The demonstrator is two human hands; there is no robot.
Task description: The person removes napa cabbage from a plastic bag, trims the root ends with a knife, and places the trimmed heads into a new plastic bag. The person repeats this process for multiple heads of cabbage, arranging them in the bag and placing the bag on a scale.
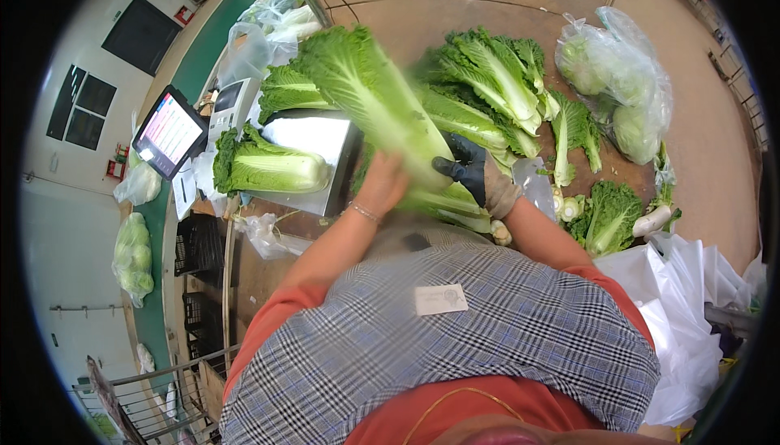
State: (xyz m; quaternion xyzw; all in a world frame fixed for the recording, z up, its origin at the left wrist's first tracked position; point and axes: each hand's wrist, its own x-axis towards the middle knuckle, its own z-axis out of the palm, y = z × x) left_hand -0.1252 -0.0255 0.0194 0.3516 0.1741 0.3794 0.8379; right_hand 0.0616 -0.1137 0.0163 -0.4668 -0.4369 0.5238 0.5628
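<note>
A large napa cabbage (387,104), blurred at its lower end, slants up before me above the table. My right hand (466,168), in a dark-palmed work glove, grips its pale stem end. Bare and wearing a bracelet, my left hand (385,180) holds its near side; the fingertips are blurred or hidden. To the left, another napa cabbage (280,171) lies on the metal plate of a scale (311,131), with one more cabbage (292,95) behind. Several napa cabbages (487,79) are heaped right of the held one, and others lie under my hands.
Left of the scale stand its display unit (231,104) and a lit touchscreen (170,131). Bagged vegetables (615,79) sit at the far right. Loose leaves (570,134), a leafy cabbage piece (612,216) and white plastic bags (676,311) lie nearer on the right. Black crates (200,250) stand lower left.
</note>
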